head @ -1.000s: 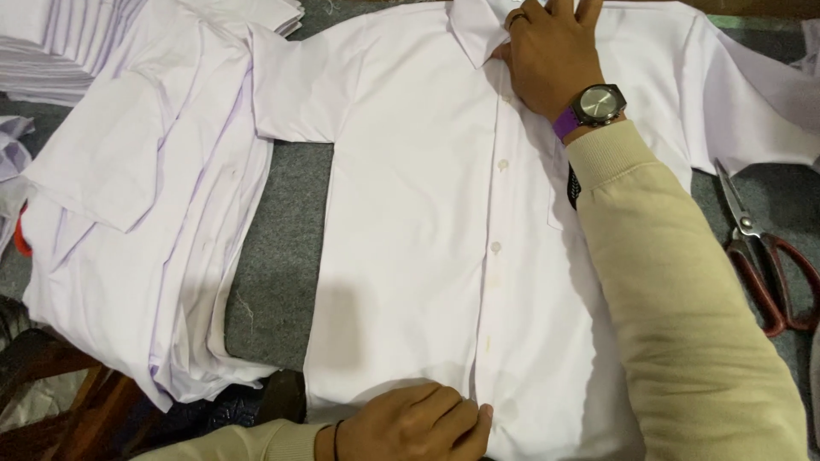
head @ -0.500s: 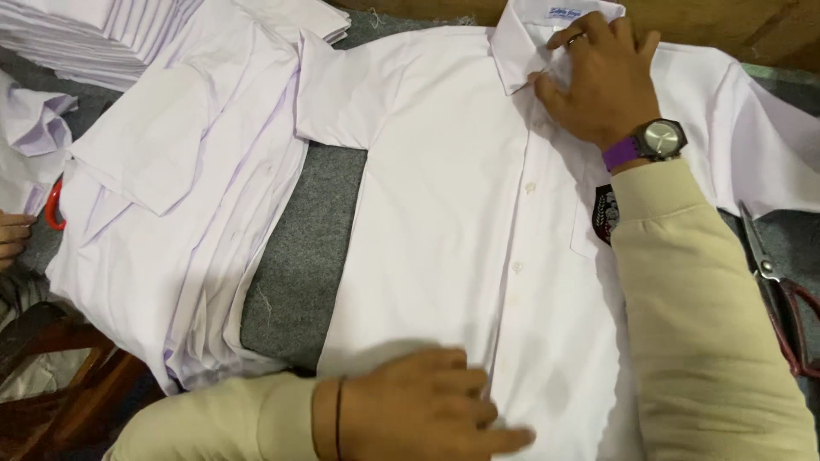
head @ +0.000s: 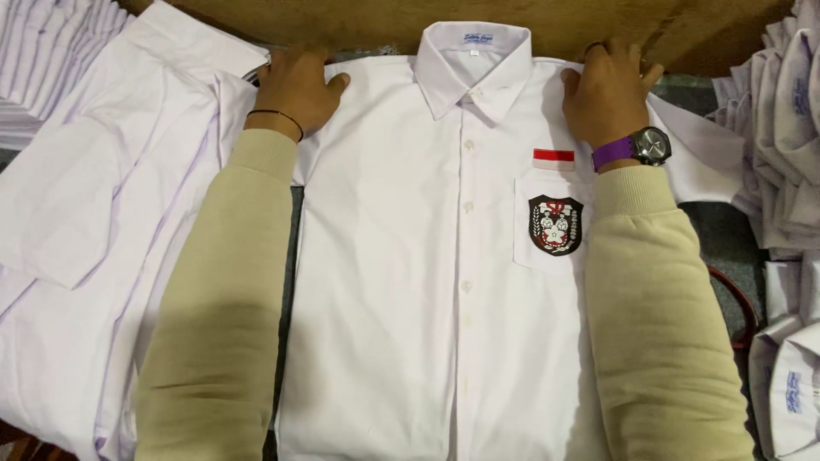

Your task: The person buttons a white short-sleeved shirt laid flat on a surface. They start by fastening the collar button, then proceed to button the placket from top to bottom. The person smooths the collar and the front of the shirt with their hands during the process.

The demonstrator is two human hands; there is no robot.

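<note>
Both hands moved up to shoulders since earlier frame. Left hand, right hand flat, open, pressing white uniform shirt, gripping nothing. Shirt buttoned, face-up on counter; folding not begun.

Both arms wear thick beige knit sleeves with ribbed cuffs. Just behind the left hand sits a thin black wristband — behind the right hand, a dark round wristwatch on a purple strap.
</note>
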